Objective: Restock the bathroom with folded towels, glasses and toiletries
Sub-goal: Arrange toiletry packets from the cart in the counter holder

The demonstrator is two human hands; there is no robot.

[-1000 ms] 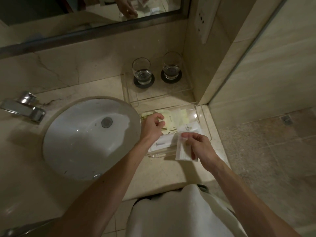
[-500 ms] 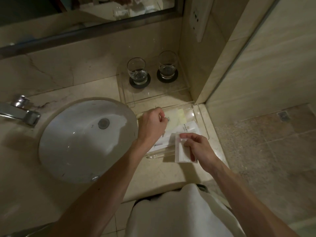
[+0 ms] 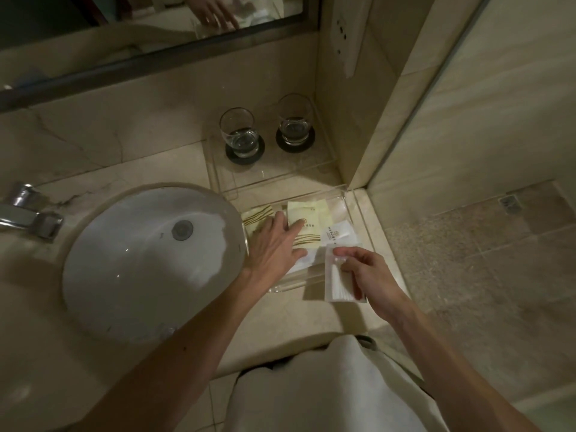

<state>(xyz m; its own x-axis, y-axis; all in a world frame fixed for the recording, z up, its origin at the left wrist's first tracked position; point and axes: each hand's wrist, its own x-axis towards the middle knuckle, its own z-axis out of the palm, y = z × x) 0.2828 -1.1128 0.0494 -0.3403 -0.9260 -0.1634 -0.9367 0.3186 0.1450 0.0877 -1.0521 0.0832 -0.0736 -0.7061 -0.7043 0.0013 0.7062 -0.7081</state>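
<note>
Pressing flat, the left hand point(image 3: 274, 244) lies with fingers straight and slightly spread on the cream toiletry packets point(image 3: 307, 213) in the clear tray point(image 3: 339, 201) at the counter's point(image 3: 156, 169) right edge, just beside the sink point(image 3: 140, 260). Right hand point(image 3: 364, 275) pinches a white sachet point(image 3: 336, 285) between thumb and fingers over the tray's front right corner. Two glasses point(image 3: 238, 132) stand upright on dark coasters point(image 3: 232, 155) in a second clear tray point(image 3: 280, 179) at the back right corner.

I note a beige marble desk point(image 3: 311, 319) with a white oval basin point(image 3: 124, 275) at left, chrome tap point(image 3: 28, 216) at far left, mirror point(image 3: 93, 14) along the top, and speckled floor point(image 3: 483, 260) at right. Lighting is dim.
</note>
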